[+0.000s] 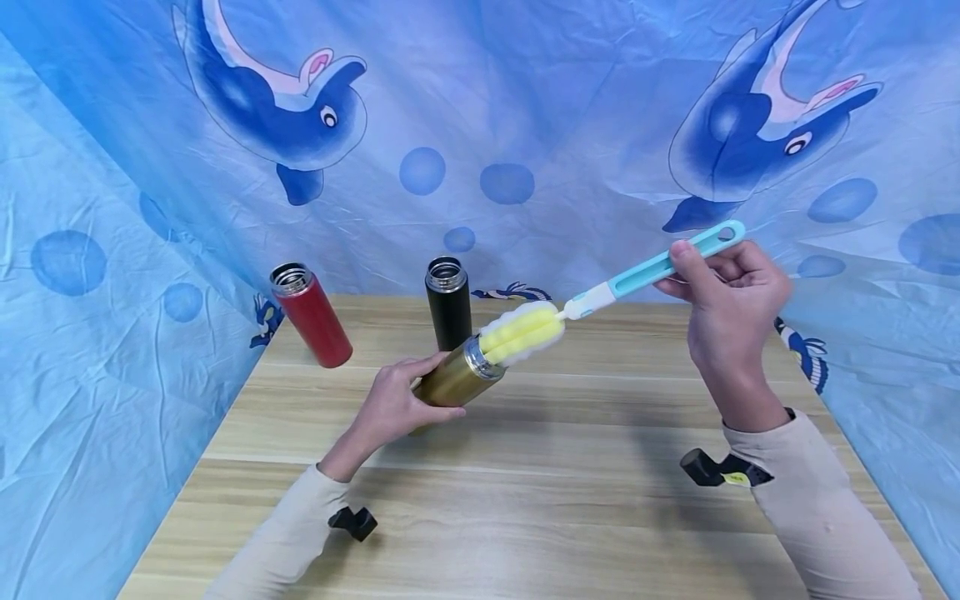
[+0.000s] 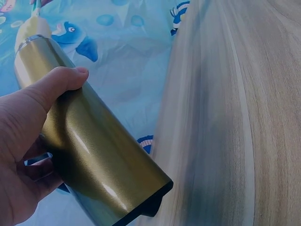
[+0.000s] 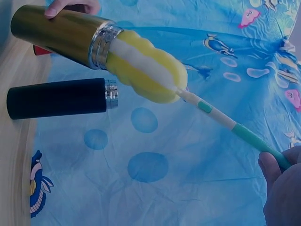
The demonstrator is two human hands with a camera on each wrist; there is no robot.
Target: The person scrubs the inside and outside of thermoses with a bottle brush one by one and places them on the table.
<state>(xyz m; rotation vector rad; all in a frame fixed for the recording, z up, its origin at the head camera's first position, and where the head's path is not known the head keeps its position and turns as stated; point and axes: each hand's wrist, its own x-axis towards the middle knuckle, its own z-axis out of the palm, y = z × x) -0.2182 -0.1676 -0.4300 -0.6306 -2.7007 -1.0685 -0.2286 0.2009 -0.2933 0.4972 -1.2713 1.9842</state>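
1. I see gold bottle (image 1: 457, 381) tilted between hands, mouth rightward.
2. Brush (image 1: 592, 300): sponge (image 1: 522, 332) partly in gold bottle's mouth.
3. Left hand (image 1: 397, 397): wrapped round gold bottle.
4. Right hand (image 1: 731, 304): pinching brush handle, right of gold bottle.
5. Black bottle (image 1: 452, 315) behind gold bottle; red bottle (image 1: 312, 318) to its left.

Gold flask (image 1: 456, 381), turquoise-handled brush (image 1: 602, 297), dolphin-patterned blue backdrop (image 1: 570, 108)

Gold cylindrical metal flask (image 1: 456, 380) — lidless, tilted, in left hand (image 1: 393, 402). Yellow-and-white sponge brush (image 1: 592, 301), turquoise-and-white plastic handle — head partly inside flask mouth, in right hand (image 1: 733, 321).
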